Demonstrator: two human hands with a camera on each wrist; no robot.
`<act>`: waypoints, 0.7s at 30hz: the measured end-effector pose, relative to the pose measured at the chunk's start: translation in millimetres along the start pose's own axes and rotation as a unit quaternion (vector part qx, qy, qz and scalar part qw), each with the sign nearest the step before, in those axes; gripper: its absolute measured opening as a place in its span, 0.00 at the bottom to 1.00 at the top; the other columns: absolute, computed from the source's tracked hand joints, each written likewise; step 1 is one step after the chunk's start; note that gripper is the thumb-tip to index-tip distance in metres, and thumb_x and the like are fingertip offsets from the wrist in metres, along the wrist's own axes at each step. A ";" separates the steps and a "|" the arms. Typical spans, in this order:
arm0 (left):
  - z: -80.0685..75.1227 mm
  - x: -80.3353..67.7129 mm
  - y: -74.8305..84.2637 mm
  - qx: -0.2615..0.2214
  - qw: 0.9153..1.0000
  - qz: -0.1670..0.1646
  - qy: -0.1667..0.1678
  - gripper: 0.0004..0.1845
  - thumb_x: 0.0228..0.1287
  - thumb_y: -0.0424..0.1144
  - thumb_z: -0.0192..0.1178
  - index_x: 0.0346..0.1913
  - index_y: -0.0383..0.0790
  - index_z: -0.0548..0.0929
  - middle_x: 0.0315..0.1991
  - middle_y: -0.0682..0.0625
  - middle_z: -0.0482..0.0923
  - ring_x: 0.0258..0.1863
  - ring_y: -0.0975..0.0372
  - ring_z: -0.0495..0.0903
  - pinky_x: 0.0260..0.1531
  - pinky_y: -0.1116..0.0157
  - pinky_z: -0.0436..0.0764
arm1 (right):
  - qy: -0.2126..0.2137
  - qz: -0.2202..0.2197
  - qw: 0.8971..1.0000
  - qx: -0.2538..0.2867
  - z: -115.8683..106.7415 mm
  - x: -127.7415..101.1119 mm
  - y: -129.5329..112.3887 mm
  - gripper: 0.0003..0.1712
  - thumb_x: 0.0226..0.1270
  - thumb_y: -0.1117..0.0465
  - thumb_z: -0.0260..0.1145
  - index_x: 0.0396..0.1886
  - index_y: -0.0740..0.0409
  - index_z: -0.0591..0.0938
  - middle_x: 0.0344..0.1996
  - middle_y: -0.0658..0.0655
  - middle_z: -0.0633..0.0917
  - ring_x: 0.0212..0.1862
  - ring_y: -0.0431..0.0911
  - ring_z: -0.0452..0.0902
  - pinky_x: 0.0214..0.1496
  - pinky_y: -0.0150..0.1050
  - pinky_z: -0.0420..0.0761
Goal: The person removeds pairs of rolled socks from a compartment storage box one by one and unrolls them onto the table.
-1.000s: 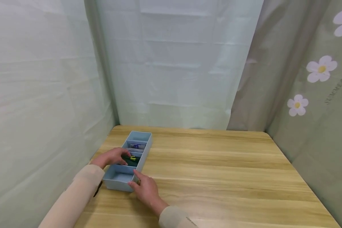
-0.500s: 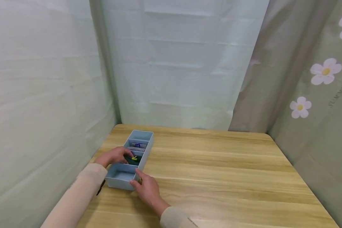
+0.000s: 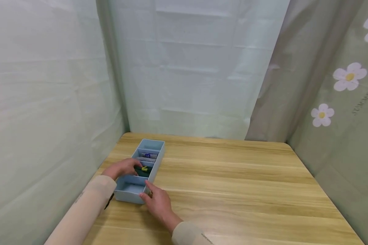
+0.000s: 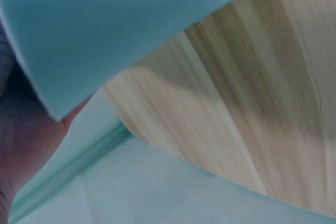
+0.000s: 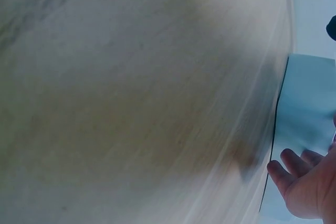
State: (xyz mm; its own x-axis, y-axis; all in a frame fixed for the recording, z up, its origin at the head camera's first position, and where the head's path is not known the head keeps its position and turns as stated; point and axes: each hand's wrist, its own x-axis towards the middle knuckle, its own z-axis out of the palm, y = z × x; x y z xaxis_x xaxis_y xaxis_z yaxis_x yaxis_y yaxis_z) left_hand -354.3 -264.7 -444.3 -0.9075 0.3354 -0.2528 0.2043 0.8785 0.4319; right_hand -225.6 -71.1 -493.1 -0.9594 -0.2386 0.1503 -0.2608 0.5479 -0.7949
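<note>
A long light-blue divided box (image 3: 129, 197) stands at the table's left, its compartments in a row running away from me. My left hand (image 3: 124, 167) reaches over its left side, with thumb and fingers bent around the left end of a dark green folded cloth (image 3: 145, 172) with a yellow mark. Its fingertips are partly hidden in the compartment. At the near right corner, my right hand (image 3: 159, 203) touches the box, index finger at the rim and thumb by the front wall. In the right wrist view, extended fingers (image 5: 294, 163) lie against the box's outer wall (image 5: 307, 90).
Grey rolled fabric (image 3: 146, 159) with a blue marking lies in the compartment behind the green cloth. A black cord (image 3: 109, 201) hangs beside the box's near left corner. The wooden table (image 3: 233, 187) extends right; pale curtains (image 3: 187, 85) enclose the left, back and right.
My left fingers have shifted slightly and sit closer around the left end of the green cloth. The right hand stays at the box corner. The head view has moved a little.
</note>
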 end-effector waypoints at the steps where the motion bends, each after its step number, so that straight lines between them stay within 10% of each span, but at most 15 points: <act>1: 0.3 -0.1 -0.6 0.002 1.000 0.001 -0.003 0.17 0.61 0.27 0.66 0.54 0.34 0.83 0.51 0.40 0.78 0.47 0.50 0.75 0.57 0.42 0.72 | -0.001 0.001 1.000 0.002 0.5 0.0 -0.4 0.29 0.69 0.48 0.67 0.69 0.45 0.76 0.61 0.51 0.81 0.60 0.45 0.77 0.60 0.44 0.77; 21: -10.3 -7.3 -13.8 -0.058 0.991 0.090 0.078 0.18 0.56 0.28 0.68 0.50 0.28 0.83 0.41 0.42 0.83 0.39 0.53 0.77 0.47 0.48 0.77 | 0.002 -0.015 1.000 -0.006 0.3 -0.6 -1.2 0.29 0.69 0.49 0.66 0.68 0.48 0.76 0.60 0.54 0.81 0.60 0.46 0.78 0.59 0.44 0.77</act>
State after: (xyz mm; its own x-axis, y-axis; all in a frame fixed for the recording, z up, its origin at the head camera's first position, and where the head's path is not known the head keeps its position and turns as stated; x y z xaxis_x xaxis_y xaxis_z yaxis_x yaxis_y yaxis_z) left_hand -354.3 -282.8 -439.5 -0.9074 0.4192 -0.0301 0.3328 0.7605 0.5575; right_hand -224.6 -71.8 -492.4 -0.9518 -0.2509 0.1762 -0.2900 0.5503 -0.7830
